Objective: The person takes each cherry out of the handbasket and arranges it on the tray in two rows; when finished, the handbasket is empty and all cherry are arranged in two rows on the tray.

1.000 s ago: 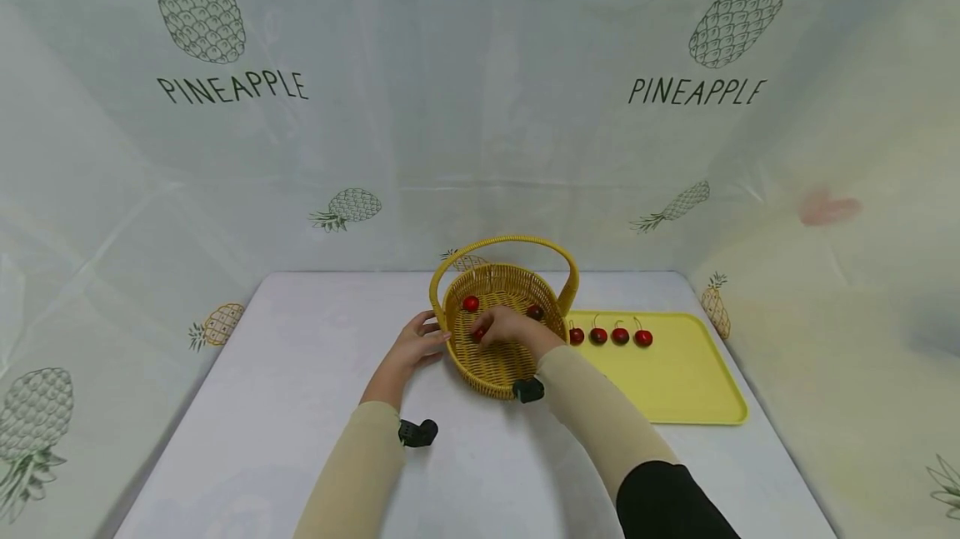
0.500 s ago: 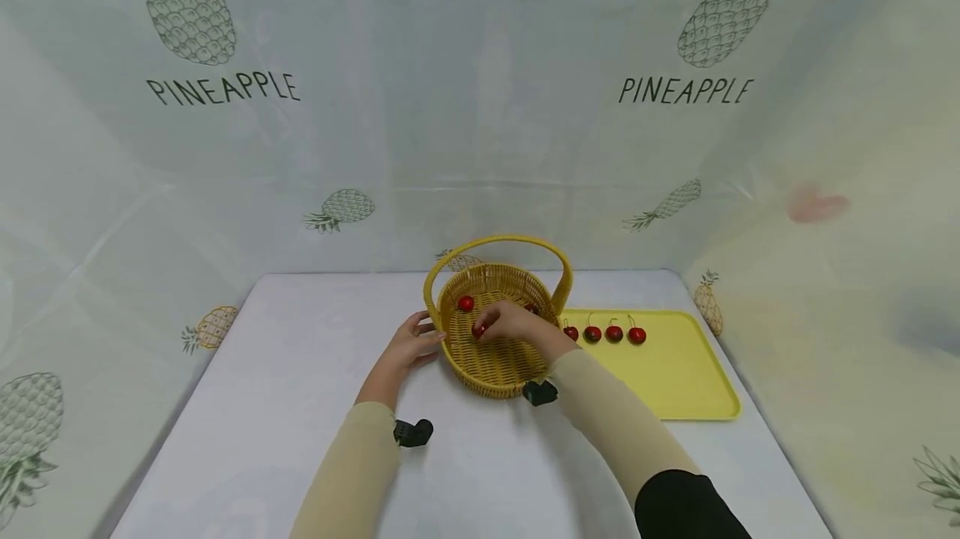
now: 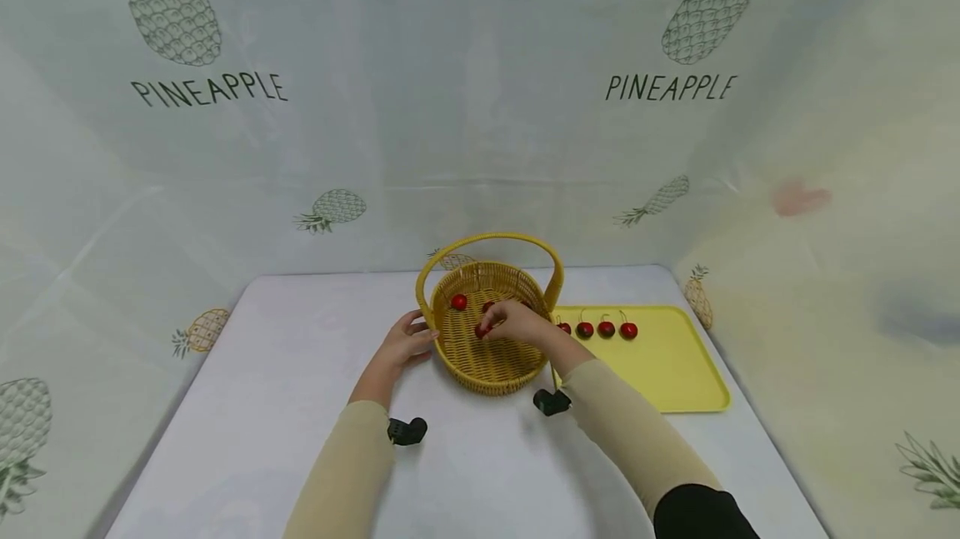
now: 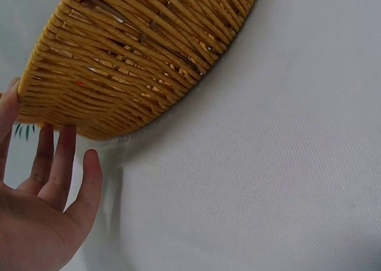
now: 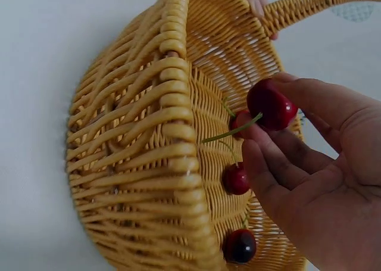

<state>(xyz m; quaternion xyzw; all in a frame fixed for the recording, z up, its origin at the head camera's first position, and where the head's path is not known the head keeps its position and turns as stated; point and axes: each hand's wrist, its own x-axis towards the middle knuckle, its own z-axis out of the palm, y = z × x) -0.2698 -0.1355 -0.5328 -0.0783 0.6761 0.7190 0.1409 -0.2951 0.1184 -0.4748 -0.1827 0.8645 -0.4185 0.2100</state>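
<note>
Pinching a cherry [image 5: 272, 104] in my right hand [image 5: 333, 158] over the wicker basket [image 5: 128, 164], I grip its rim [image 5: 180, 113] with my left hand [image 4: 44, 217]; the backdrop [image 3: 450, 122] reads "PINEAPPLE" twice.

A white table [image 3: 247, 439] bears a wicker basket [image 3: 489, 386] and yellow tray [image 3: 663, 368].

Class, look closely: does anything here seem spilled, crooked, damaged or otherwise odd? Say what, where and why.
Nothing stands out. The basket shows no plain damage, three cherries lie inside it, the right hand pinches another cherry, and four more cherries form a row on the tray.
</note>
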